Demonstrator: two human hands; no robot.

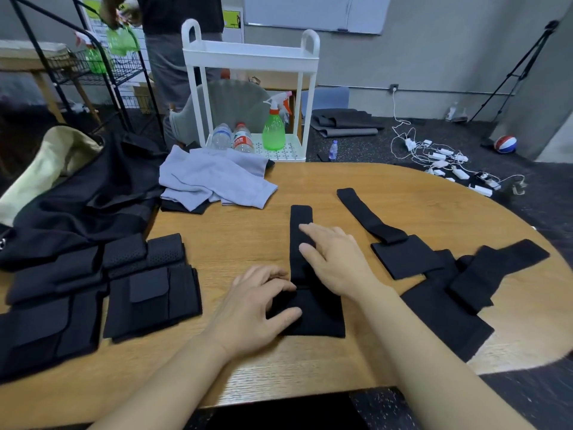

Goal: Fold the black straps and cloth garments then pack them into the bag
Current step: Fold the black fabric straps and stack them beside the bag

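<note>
A wooden desk (387, 187) with a rounded far edge carries the work items. At the centre lies a black strap (302, 225), a narrow band running toward 12 o'clock from a wider pad at its near end.

Left hand (257, 305): rests on the near pad of this strap, fingers (283, 285) loosely bent and pressing the fabric; a firm grasp cannot be confirmed.

Right hand (335, 252): lies flat across the narrow band, fingers straight and pointing toward 10 o'clock, holding nothing.

At 2 o'clock from the hands, a second strap (372, 218) lies unfolded, angled toward 11 o'clock. At 3 o'clock, further black straps (471, 283) overlap in a loose group.

At 9 o'clock, folded black pieces (152, 293) lie side by side near the left desk edge. At 10 o'clock, the black bag (93, 200) lies slumped, with a pale lining visible at its far end. At 11 o'clock, a grey cloth garment (214, 178) lies crumpled on the desk, just beside the bag.

Beyond the desk at 12 o'clock stands a white cart (251, 54) holding two water bottles and a green spray bottle (273, 131).
</note>
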